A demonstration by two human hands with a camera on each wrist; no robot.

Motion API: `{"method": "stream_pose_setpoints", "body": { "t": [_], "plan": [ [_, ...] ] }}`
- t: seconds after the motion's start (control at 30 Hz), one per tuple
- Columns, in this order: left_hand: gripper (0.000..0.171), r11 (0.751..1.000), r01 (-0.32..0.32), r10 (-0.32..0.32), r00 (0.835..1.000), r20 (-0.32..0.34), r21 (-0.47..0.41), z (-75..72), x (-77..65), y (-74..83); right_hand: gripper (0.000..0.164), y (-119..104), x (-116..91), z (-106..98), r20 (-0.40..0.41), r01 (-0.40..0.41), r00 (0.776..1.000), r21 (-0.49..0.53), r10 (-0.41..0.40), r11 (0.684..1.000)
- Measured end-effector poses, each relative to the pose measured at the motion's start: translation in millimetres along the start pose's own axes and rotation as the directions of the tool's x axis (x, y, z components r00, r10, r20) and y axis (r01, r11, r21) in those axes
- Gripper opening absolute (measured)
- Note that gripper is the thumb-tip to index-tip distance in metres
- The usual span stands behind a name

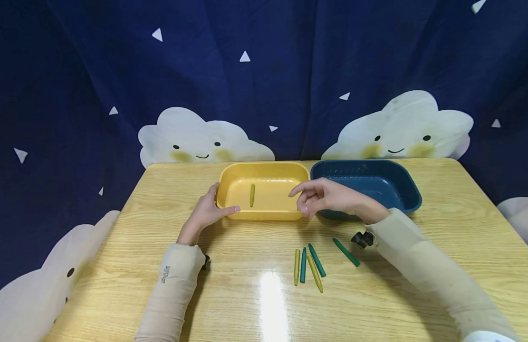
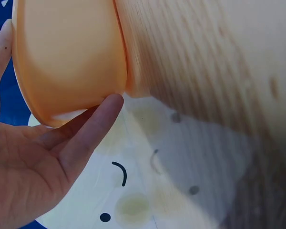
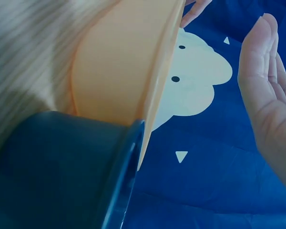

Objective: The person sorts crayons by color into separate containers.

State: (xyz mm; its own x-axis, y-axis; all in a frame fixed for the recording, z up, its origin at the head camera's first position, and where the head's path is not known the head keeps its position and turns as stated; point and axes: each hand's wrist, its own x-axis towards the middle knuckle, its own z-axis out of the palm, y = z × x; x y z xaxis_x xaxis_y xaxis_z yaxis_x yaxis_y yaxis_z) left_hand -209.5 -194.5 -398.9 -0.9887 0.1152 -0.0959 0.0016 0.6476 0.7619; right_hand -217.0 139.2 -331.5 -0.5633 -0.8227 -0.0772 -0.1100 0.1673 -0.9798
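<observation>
My left hand (image 1: 207, 209) holds the left end of a yellow plastic tray (image 1: 264, 216), thumb over the near rim and fingers against the outer end wall. In the left wrist view, the fingers (image 2: 93, 121) lie along the tray's end. One yellow crayon (image 1: 252, 195) lies inside the tray. Over the place where the yellow tray meets a dark blue tray (image 1: 413, 204) hovers my right hand (image 1: 332, 195), index finger extended and the other fingers loosely bent. Nothing shows in its grasp; the right wrist view has this hand (image 3: 269, 86) apart from both trays.
On the wooden table (image 1: 139, 266), nearer than the trays, lie several crayons: a yellow crayon (image 1: 296, 267) and a green crayon (image 1: 317, 260) among them. Another green crayon (image 1: 346, 252) lies apart to the right. A navy curtain (image 1: 289, 80) with clouds hangs behind the table.
</observation>
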Motion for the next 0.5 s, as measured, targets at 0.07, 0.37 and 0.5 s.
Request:
{"method": "stream_pose_setpoints", "body": {
  "t": [0.07, 0.37, 0.5],
  "plan": [
    [0.106, 1.0, 0.004, -0.004, 1.0, -0.001, 0.005, 0.3, 0.4, -0.2, 0.042, 2, -4, 0, -0.009, -0.012, 1.0, -0.014, 0.012, 1.0],
    [0.106, 1.0, 0.012, -0.012, 1.0, 0.003, -0.008, 1.5, -0.8, 0.6, 0.041, 14, -22, 1, 0.001, 0.044, 0.999, -0.052, -0.044, 0.998],
    [0.106, 1.0, 0.017, -0.017, 1.0, 0.003, -0.015, 1.0, -1.3, 0.7, 0.043, 20, -30, 3, -0.021, 0.063, 0.998, -0.067, -0.065, 0.996]
  ]
}}
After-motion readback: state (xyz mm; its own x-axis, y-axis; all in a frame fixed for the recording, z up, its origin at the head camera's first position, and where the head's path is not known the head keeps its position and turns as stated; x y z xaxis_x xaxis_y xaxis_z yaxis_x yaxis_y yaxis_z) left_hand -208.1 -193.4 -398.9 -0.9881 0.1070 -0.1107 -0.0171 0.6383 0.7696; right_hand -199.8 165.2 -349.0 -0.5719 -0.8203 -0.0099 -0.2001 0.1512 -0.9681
